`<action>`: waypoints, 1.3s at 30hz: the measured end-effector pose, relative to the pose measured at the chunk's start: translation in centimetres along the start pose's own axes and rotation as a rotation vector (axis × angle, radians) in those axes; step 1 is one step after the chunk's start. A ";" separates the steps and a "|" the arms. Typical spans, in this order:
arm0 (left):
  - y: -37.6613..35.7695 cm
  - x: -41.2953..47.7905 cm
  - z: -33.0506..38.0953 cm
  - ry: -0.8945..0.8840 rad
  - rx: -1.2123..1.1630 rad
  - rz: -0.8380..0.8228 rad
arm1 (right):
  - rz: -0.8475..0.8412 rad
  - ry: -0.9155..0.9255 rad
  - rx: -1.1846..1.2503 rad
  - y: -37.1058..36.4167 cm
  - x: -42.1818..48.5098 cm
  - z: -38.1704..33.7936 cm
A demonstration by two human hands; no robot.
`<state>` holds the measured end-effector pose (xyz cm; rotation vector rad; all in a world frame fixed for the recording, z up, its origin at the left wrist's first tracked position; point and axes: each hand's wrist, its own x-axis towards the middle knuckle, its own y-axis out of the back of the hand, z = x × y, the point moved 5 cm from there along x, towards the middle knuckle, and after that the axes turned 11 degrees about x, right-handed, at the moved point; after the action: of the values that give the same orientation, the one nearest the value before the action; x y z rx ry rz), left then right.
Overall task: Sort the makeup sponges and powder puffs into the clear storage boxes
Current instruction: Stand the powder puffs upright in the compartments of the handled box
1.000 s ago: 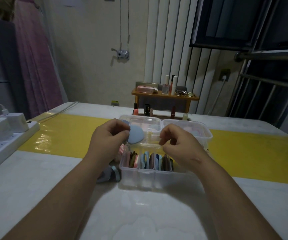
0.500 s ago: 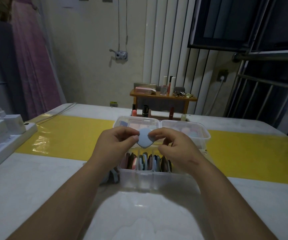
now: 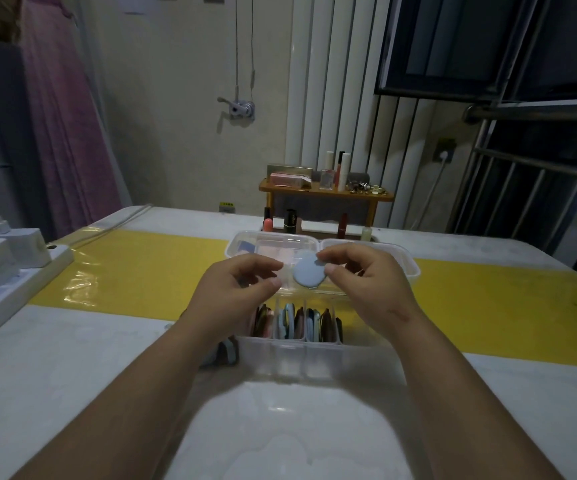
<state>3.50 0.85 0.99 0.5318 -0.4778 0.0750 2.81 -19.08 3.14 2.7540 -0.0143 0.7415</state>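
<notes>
Just then the right hand [image 3: 366,282] pinched the round blue puff [image 3: 309,274] by its right edge, thumb in front, flat face turned toward the camera, at the centre of the frame. The left hand [image 3: 235,289] hung just beside the puff's left edge, fingers loosely curled and apparently gripping nothing. Directly below lay the divided clear box [image 3: 301,355] on the table [image 3: 72,375], its puffs standing on edge. By my reading, the puff needed turning edge-down to drop into a slot, and the right hand was placed to do it.
</notes>
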 end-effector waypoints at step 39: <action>0.6 0.2 -0.8 0.042 0.033 0.034 | -0.229 -0.360 -0.480 1.2 -0.2 1.1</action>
<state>3.92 1.75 0.71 0.5535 -0.4450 0.1268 3.05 -20.55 2.42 2.3346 0.0427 0.1469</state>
